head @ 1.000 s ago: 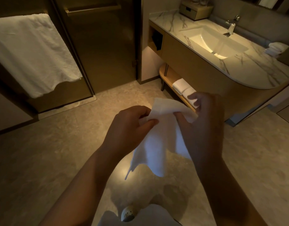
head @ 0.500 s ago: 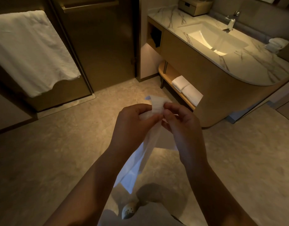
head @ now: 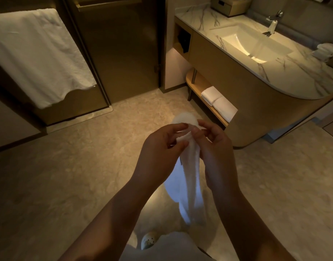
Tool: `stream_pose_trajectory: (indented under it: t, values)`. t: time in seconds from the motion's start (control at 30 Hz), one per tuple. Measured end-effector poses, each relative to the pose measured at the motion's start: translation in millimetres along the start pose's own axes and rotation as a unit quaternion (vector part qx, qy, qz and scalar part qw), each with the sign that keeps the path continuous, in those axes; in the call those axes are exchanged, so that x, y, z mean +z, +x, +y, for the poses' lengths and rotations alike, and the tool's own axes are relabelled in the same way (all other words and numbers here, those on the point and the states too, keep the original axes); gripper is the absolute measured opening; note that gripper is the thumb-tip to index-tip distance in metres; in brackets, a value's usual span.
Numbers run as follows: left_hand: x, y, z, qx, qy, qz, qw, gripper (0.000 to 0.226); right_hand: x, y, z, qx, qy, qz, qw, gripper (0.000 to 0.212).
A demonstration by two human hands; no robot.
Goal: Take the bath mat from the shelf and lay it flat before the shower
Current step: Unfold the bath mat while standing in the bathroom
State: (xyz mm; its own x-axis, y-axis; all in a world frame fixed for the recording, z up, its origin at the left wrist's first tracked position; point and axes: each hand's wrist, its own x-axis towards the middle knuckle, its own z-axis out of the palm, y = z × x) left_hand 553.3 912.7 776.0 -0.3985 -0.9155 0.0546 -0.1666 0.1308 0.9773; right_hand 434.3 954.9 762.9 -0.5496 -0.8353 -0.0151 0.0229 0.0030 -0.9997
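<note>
I hold a white bath mat (head: 188, 176) up over the middle of the floor. It hangs bunched in a long drape between my arms, and a fold sticks up above my fingers. My left hand (head: 160, 153) pinches its top edge from the left, and my right hand (head: 213, 147) pinches the same edge from the right, the two hands close together. The glass shower door (head: 120, 49) stands shut at the back, with its pale threshold (head: 81, 118) along the floor. The low wooden shelf (head: 197, 85) sits under the vanity at the right.
Two folded white towels (head: 219, 103) lie on the shelf. A large white towel (head: 37, 55) hangs on the glass panel at the left. The marble vanity (head: 286, 76) with its sink and tap fills the upper right. My slipper (head: 148, 240) shows at the bottom.
My hands have come together at the mat's top edge. The mat has dropped from a half-spread sheet into a long narrow drape, and a fold has risen above my fingers.
</note>
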Motion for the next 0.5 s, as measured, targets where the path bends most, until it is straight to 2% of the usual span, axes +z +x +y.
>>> stream_pose_trajectory:
  t: [0.17,0.3,0.5]
  values:
    - [6,-3,-2,0.004,-0.005,0.034,0.999,0.018,0,5,3,-0.051,-0.069,0.029,0.996,0.020]
    - [3,-1,-2,0.014,-0.005,0.050,0.999,0.019,-3,11,10,-0.075,-0.139,0.049,0.986,0.017]
    - [-11,4,-6,0.007,0.013,0.086,0.996,0.023,-16,21,19,-0.061,-0.219,0.051,0.973,0.016]
